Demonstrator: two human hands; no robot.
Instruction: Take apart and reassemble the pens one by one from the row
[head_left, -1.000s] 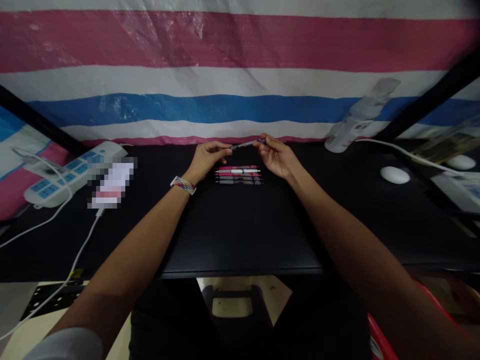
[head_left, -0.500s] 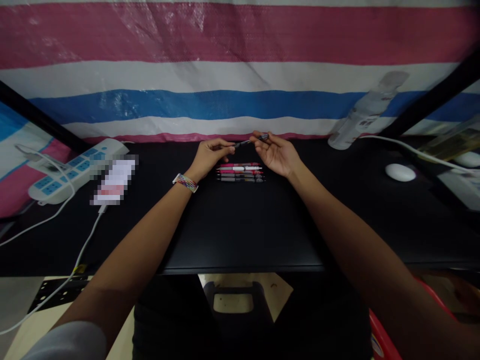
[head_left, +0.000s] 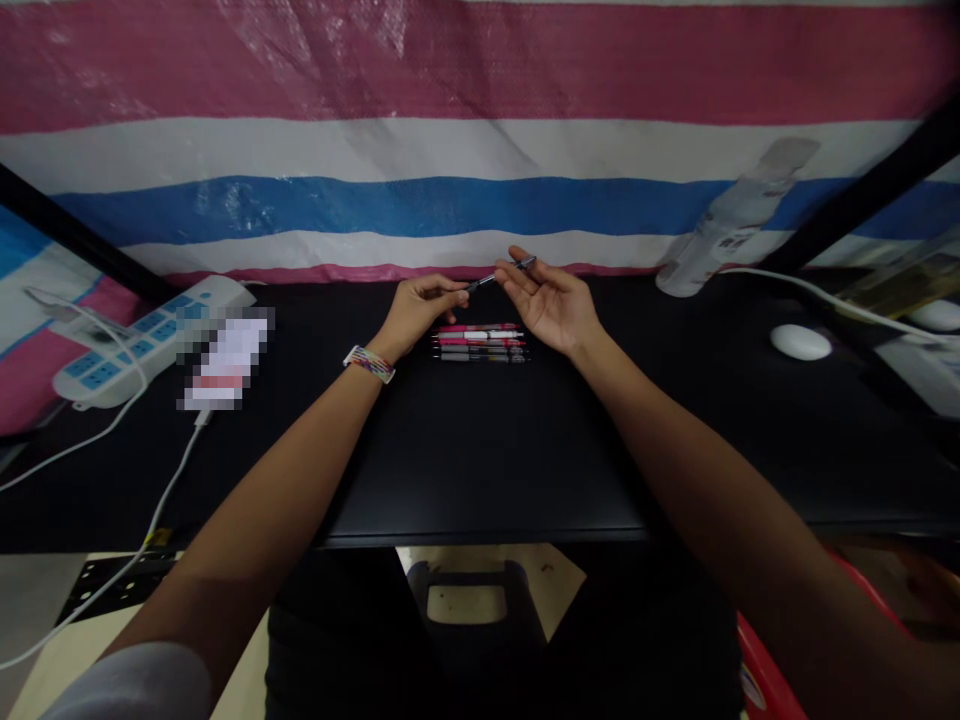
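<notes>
A dark, slim pen (head_left: 482,284) is held up between the two hands, beyond a row of pens (head_left: 480,343) on the black surface (head_left: 487,450) and in front of the striped sheet (head_left: 390,205). Its lower end is pinched by the thumb and fingers of the left hand (head_left: 421,312); from there its long axis is carried rightward and slightly upward in the view, so that the other end is brought across the fingers of the right hand (head_left: 553,305). That hand is held with the palm showing and the fingers loosely bent; whether the pen is gripped there or only touched cannot be told. The middle of the pen is left uncovered between the hands. The row is set on the near side of the held pen, with its long axes laid left to right, close to one another and roughly parallel, while the held pen is tilted against that line. The narrow tips of the row are pointed leftward. The left hand is placed nearer to the row, its fingers just beyond the left end of the farthest, pink pen (head_left: 480,328); the right hand is kept farther off.
</notes>
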